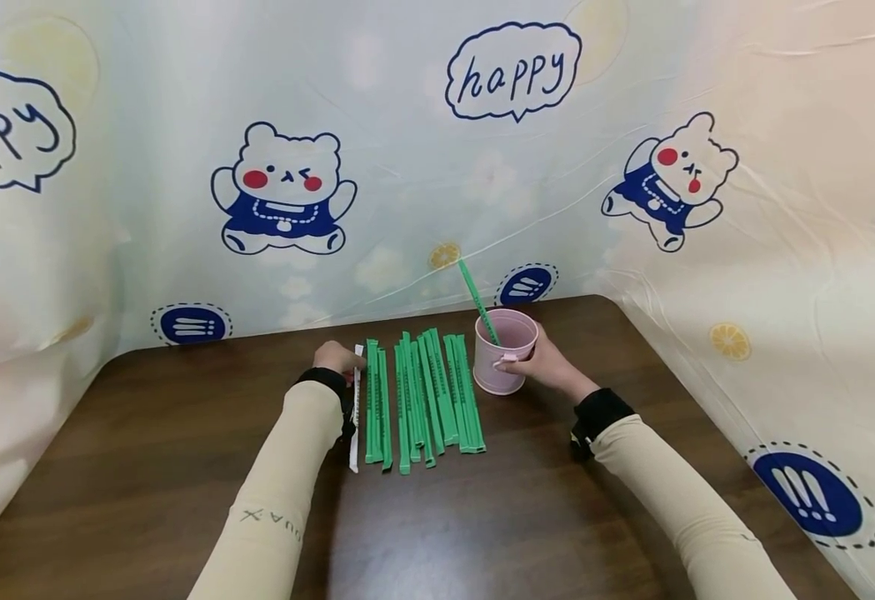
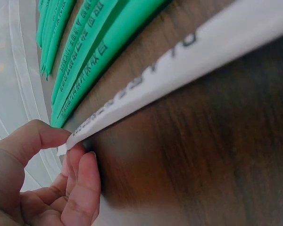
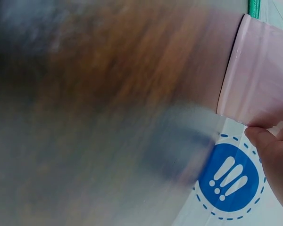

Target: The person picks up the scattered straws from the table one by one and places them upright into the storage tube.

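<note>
A white paper-wrapped straw [image 2: 146,89] with dark print lies at the left end of a row of straws. My left hand [image 1: 338,358] pinches its far end between thumb and finger, as the left wrist view shows [image 2: 52,169]. Beside it, several green wrapped straws [image 1: 415,400] lie side by side on the table. To their right stands a small pink bucket [image 1: 492,375], upright, with one green straw [image 1: 475,292] leaning out of it. My right hand [image 1: 546,362] holds the bucket at its right side, the thumb on its front near the handle. Most right-hand fingers are hidden behind it.
The brown wooden table [image 1: 437,533] has rounded far corners. Behind its far edge hangs a pale printed cloth [image 1: 400,167] with bears and lettering, which also runs along the right side [image 1: 842,350].
</note>
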### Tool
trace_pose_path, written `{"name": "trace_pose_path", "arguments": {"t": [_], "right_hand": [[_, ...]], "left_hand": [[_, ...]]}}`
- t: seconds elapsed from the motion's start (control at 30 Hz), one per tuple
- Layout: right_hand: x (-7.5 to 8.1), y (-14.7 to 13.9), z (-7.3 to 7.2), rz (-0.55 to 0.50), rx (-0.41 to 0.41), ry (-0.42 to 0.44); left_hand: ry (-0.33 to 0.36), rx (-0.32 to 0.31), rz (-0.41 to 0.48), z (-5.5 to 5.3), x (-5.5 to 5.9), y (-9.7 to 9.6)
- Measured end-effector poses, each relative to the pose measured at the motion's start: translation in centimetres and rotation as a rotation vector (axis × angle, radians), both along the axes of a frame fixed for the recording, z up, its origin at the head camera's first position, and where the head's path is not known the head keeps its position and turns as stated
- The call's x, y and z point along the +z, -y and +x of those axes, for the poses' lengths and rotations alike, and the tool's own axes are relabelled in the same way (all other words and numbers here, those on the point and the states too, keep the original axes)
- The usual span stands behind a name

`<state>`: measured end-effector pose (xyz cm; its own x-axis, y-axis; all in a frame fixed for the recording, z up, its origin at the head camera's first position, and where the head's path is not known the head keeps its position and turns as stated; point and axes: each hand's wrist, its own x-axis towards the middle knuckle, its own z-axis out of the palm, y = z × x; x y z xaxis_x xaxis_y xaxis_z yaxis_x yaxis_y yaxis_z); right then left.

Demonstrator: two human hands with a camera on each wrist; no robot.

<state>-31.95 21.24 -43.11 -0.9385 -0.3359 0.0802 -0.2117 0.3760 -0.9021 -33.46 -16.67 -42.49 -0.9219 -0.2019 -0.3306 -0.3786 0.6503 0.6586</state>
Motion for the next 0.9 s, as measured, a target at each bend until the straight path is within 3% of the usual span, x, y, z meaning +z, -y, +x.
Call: {"name": "trace_pose_path", "arguments": {"t": [0.33,0.57,0.73,0.9], "right_hand": [[0.1,0.2,-0.1,-0.015,0.008,0.002],[0.2,0.3,-0.1,-0.018,0.029,-0.031],[0.0,0.1,-0.2,-0.022,0.027,-0.041],[-0.1,-0.1,-0.2,-0.032,0.02,-0.028]], "left_hand": [[-0.005,-0.014,-0.033,-0.1,0.0,0.3],[-0.001,0.008,0.087,-0.3,-0.1,1.1],[0.035,0.028,0.198,0.2,0.2,1.6],[0.025,0.011,0.202,1.0,0.9,2.2]]}}
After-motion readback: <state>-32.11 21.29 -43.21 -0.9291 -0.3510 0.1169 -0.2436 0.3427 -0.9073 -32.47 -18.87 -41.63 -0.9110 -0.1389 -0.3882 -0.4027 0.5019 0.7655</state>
